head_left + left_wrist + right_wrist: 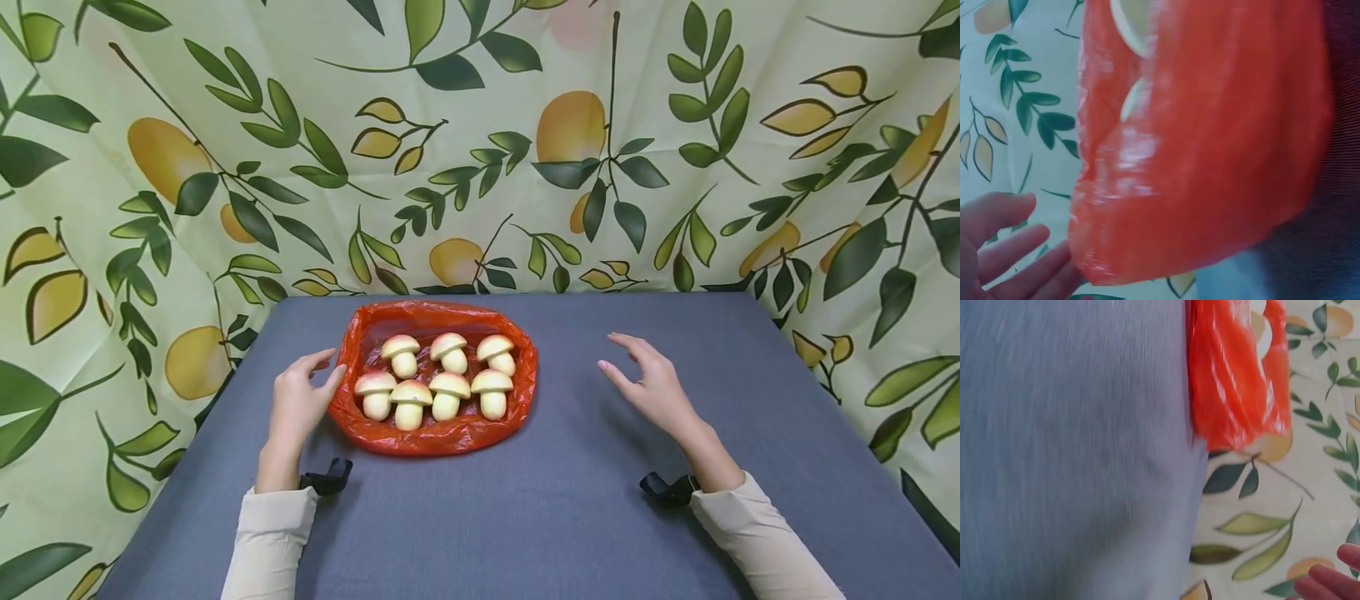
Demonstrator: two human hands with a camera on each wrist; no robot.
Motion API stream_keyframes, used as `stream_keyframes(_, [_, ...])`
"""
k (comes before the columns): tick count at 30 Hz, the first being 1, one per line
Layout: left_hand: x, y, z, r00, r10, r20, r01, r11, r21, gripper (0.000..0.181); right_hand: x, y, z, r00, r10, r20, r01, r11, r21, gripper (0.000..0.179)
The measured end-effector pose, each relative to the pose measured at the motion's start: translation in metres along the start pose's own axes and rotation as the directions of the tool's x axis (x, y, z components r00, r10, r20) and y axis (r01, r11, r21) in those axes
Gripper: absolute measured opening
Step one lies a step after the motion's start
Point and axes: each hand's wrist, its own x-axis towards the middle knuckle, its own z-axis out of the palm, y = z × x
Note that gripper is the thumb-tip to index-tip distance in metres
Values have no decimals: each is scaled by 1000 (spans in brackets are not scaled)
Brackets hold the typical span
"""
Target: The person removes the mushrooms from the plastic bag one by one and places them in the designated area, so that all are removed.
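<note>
Between the left hand (300, 398) and right hand (654, 389), both relaxed and empty, a red, oval plastic bag (442, 440) of seven cream mushroom shapes (408, 404) is stretching left to right on the grey-blue surface (480, 517), sitting nearer the left.

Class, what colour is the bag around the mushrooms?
Orange-red; the bag shows best in the head view.

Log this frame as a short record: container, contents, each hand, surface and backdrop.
container: red plastic bag, mouth open
contents: seven mushrooms, three in the back row, four in front
left hand: beside the bag's left edge, not gripping it; contact unclear
right hand: right of the bag, apart from it, holding nothing
surface: grey-blue table
backdrop: cloth with leaf and fruit print
</note>
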Motion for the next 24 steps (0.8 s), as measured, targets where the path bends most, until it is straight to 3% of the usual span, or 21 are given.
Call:
stream_keyframes(8, [-1, -11, 3, 990, -109, 94, 111, 994, -19, 49, -6, -12, 23, 1000, -21, 6, 20, 996, 86, 47])
stream_keyframes(15, [1, -18, 6, 984, -122, 132, 127, 991, -34, 41, -4, -25, 39, 997, -35, 62, 21, 976, 215, 46])
stream_keyframes(24, [3, -24, 8, 980, -133, 146, 141, 989, -45, 34, 3, -45, 62, 988, -119, 102, 76, 933, 352, 43])
